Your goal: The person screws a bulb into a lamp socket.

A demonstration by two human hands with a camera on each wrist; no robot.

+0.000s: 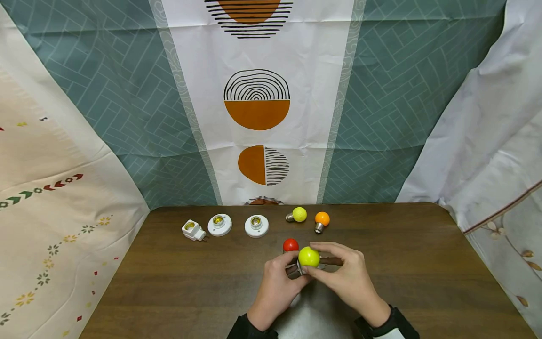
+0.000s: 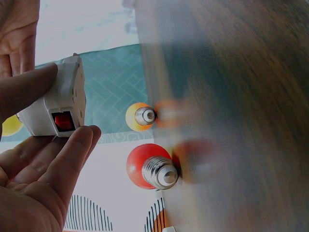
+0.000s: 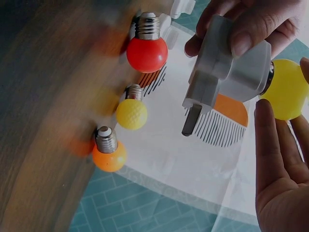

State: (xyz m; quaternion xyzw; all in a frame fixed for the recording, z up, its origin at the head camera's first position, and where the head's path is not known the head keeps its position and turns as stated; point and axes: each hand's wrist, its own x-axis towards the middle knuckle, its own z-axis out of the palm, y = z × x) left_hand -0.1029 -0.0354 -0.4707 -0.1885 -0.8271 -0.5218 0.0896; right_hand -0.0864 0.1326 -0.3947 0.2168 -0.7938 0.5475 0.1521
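My left hand [image 1: 273, 292] grips a white plug-in lamp socket [image 3: 227, 58], its thumb on one side and fingers on the other. A red rocker switch [image 2: 63, 121] shows on the socket's side, and a flat metal prong [image 3: 191, 121] sticks out of its plug end. My right hand [image 1: 347, 275] pinches a yellow bulb [image 1: 309, 257] between thumb and fingers. The bulb's base sits at the socket's mouth, with only a narrow dark ring of it showing. Just behind the hands stands a red bulb [image 1: 290, 245], apart from them.
Towards the table's back edge lie a textured yellow bulb [image 1: 300, 214] and an orange bulb [image 1: 322, 218]. Left of them are two round white lamp holders [image 1: 256, 226] and another white plug-in socket [image 1: 193, 230]. A patterned curtain [image 1: 381, 117] hangs behind the brown table [image 1: 190, 292].
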